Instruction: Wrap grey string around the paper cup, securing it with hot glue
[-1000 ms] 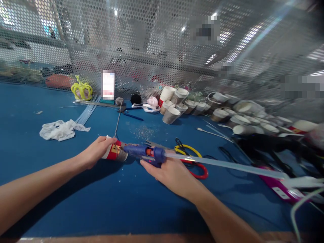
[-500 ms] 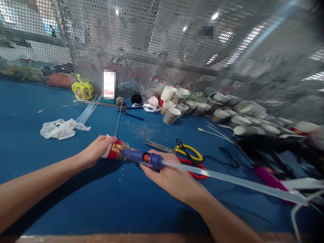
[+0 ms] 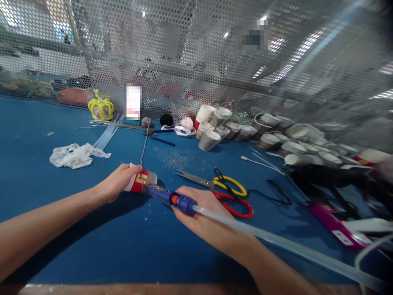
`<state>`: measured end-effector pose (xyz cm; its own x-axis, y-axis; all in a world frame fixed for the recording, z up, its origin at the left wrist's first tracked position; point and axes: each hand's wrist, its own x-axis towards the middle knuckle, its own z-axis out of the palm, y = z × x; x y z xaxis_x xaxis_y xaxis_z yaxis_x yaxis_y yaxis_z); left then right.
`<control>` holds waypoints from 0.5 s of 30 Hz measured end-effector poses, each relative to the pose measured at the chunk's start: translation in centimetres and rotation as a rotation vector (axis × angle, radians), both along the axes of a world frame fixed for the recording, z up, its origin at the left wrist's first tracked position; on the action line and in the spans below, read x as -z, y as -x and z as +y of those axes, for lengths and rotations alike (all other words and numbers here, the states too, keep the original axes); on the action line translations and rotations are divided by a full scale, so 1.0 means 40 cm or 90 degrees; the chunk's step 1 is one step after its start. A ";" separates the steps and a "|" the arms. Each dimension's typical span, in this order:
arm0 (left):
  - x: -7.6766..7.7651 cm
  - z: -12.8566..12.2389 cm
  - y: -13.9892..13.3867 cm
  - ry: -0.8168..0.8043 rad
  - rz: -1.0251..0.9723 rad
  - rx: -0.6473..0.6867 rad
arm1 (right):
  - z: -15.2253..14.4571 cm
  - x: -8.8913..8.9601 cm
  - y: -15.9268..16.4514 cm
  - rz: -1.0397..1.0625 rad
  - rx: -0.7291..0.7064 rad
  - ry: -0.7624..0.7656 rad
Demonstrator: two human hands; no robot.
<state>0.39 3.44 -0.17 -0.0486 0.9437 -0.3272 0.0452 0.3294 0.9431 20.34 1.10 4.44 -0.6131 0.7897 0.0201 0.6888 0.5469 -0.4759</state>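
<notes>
My left hand [image 3: 121,180] is closed around a red and white paper cup [image 3: 139,180] lying on its side, its lower end wrapped in grey yarn. From the cup a strand of grey yarn [image 3: 144,147] runs back to a small grey ball [image 3: 146,121]. My right hand [image 3: 202,209] grips a blue hot glue gun [image 3: 166,196], whose nozzle is at the cup's near side; whether it touches, I cannot tell. A long clear glue stick [image 3: 260,231] sticks out of the gun's rear. Large scissors [image 3: 211,184] with yellow and red handles lie beyond my right hand.
Many cups [image 3: 210,139], several wrapped in yarn, crowd the back right. A purple power strip [image 3: 337,227] and cables lie at right. A white plastic bag [image 3: 72,156], glue sticks [image 3: 107,135], a phone [image 3: 133,102] and a yellow crown-shaped piece [image 3: 100,107] stand left, before a perforated metal screen [image 3: 172,49].
The glue gun's nozzle has shifted slightly down and toward me along the cup, and its rear with the glue stick has dipped. My left hand holds the cup nearly still.
</notes>
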 end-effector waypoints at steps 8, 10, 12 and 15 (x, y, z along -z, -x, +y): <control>-0.006 -0.001 -0.005 0.029 -0.077 -0.017 | 0.000 -0.003 0.001 -0.004 0.000 -0.005; -0.006 -0.001 -0.005 0.037 -0.075 -0.018 | 0.000 -0.001 0.000 -0.002 0.002 -0.003; -0.007 -0.001 -0.004 0.043 -0.079 -0.011 | 0.000 0.000 -0.001 0.004 0.009 -0.010; -0.008 -0.002 -0.005 0.032 -0.083 -0.001 | 0.000 0.000 -0.001 -0.005 -0.001 -0.007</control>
<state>0.59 3.37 0.16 -0.0048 0.9257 -0.3783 -0.0770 0.3769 0.9231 20.37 1.10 4.42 -0.6146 0.7884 0.0241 0.6918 0.5535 -0.4638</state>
